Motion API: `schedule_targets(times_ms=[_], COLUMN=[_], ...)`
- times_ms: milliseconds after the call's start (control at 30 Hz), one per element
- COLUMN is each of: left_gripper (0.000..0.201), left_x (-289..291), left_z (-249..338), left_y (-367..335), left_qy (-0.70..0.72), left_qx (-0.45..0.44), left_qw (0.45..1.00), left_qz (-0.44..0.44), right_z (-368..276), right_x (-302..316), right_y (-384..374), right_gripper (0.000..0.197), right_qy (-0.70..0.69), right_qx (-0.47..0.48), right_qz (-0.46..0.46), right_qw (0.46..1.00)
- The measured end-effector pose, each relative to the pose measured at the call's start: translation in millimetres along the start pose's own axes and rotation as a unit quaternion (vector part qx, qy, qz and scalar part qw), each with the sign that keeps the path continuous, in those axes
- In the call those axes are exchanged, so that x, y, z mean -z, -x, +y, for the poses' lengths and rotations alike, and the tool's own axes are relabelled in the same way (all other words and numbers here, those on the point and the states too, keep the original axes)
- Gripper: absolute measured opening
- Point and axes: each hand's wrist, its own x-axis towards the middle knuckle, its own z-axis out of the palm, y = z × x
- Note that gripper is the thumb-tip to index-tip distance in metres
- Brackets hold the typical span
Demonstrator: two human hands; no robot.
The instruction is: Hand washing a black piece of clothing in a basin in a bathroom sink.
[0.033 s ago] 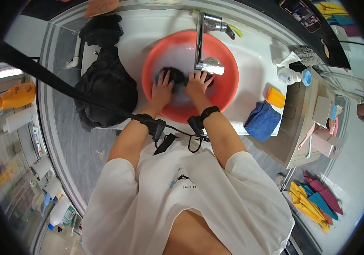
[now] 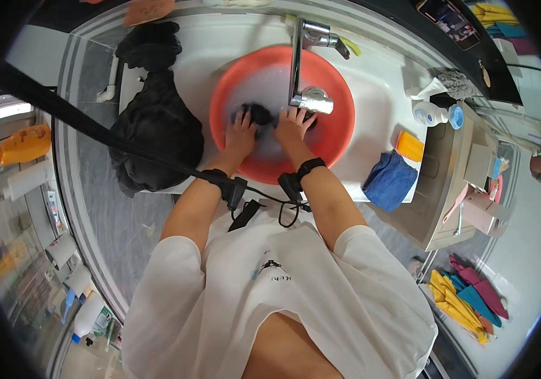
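Clock ref: basin centre, 12 = away from wearer.
Wrists, 6: black straps on both, cable between.
Left hand, 7: palm down, fingers spread over wet cloth, grip open.
Right hand, 5: fingers spread beside the spout head, grip open.
Black cloth: in the basin, partly under water, mostly by left fingertips.
Basin: orange-red, round, cloudy water, stands in sink.
Sink: white, wide, light showing on its surface.
Faucet, 12–1: chrome, spout head over the basin.
Sink left: black garment at 9, draped over the edge; dark bundle at 10.
Sink right: folded denim at 4, yellow-orange block just beside it; white bottle at 3.
Floor, 8: grey tile.
Room: dark ledge with phone at 2; coloured cloths 4–5; orange bottle far 9.
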Motion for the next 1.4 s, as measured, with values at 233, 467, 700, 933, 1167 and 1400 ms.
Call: schedule_targets(times_ms=[233,467,700,933,1167,1400], left_gripper=[0.049,0.056,0.053,0.042,0.042,0.035], left_x=[9,10,57,81,77,118], left_z=[-2,-6,-3,4,-16,4], left_y=[-21,-5,21,47,33,38], left_qy=[0.118,0.416,0.827,0.930,0.971,0.968], left_qx=[0.046,0.124,0.270,0.084,0.061,0.047], left_qw=[0.971,0.900,0.486,0.356,0.200,0.221], left_qz=[-0.201,0.043,-0.085,-0.045,-0.113,-0.108], right_z=[4,-6,-36,-65,-57,-23], right_x=[-14,30,112,149,134,130], right_y=[-10,3,55,94,63,81], right_gripper=[0.066,0.060,0.042,0.037,0.035,0.048], right_qy=[-0.014,-0.315,-0.499,-0.515,-0.738,-0.881], right_qx=[-0.011,-0.026,0.184,0.312,0.078,-0.103], right_qz=[0.109,0.020,0.150,0.180,0.091,-0.080], right_qw=[0.994,0.948,0.833,0.778,0.664,0.455])
